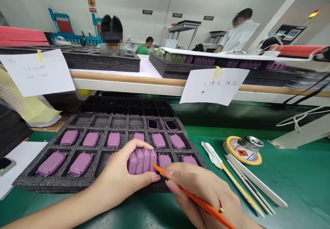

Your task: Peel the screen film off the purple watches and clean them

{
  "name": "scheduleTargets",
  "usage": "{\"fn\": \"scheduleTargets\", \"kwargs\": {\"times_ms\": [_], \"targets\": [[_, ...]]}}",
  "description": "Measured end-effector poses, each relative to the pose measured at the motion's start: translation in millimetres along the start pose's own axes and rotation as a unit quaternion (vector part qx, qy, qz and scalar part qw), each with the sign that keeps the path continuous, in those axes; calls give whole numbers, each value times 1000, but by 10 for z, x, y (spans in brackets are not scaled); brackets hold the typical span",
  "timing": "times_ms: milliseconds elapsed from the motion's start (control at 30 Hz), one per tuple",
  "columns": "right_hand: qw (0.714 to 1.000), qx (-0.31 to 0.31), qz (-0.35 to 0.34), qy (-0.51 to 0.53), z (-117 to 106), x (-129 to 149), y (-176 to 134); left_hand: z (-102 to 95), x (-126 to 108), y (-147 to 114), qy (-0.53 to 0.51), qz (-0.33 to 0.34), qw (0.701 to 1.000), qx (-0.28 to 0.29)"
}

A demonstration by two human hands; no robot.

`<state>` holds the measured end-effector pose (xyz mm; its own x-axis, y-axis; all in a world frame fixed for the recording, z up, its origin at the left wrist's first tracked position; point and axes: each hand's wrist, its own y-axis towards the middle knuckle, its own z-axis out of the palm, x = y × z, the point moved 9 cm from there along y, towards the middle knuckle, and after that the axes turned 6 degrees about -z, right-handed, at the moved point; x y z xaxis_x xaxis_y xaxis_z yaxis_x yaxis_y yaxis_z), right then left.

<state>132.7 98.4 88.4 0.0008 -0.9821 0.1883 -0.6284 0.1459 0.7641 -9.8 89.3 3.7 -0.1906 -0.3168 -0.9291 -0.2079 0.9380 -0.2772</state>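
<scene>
My left hand grips a row of several purple watch cases, pressed side by side between thumb and fingers above the front of a foam tray. Pinched in my right hand is a thin orange stick, whose pointed tip meets or nearly meets the rightmost held case; contact is hard to tell. Below and behind, the dark grey foam tray carries more purple cases lying in its pockets. Two watches with black screens sit in its back row. My palm hides part of the front row.
At right on the green mat are a round tin with a yellow rim, a yellow stick with a white wrapped end and pale flat tools. A shelf edge with hanging paper notes crosses behind. Other people are beyond it.
</scene>
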Motion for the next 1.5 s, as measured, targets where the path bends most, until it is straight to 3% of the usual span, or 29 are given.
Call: {"fn": "scheduleTargets", "kwargs": {"times_ms": [100, 267, 467, 633, 1133, 1233, 1333, 1400, 1433, 1500], "targets": [[1000, -6, -21, -21, 3, 41, -14, -2, -6, 4, 3, 7, 1000, -1], [999, 36, 13, 8, 22, 28, -18, 4, 0, 13, 2, 14, 1000, 7], [1000, 9, 3, 29, -14, 18, 11, -6, 1, 16, 4, 6, 1000, 0], [998, 41, 29, 36, 34, -31, -8, -3, -2, 5, 9, 9, 1000, 3], [992, 47, 56, 99, 57, -93, -41, -22, -30, -23, 30, 19, 999, -7], [994, -12, 63, 92, -152, -155, -17, -18, -39, -26, 20, 26, 999, 1], [985, -147, 81, 32, -610, -298, -61, -31, -32, -20, 12, 21, 1000, 0], [974, -196, 108, -35, -877, -453, -147, -37, -27, -15, 9, 16, 1000, -1], [970, -190, 133, -74, -960, -568, -199, -38, -26, -13, 9, 15, 1000, -1], [957, -107, 233, -134, -989, -926, -355, -42, -28, -10, 14, 13, 1000, -5]]}}
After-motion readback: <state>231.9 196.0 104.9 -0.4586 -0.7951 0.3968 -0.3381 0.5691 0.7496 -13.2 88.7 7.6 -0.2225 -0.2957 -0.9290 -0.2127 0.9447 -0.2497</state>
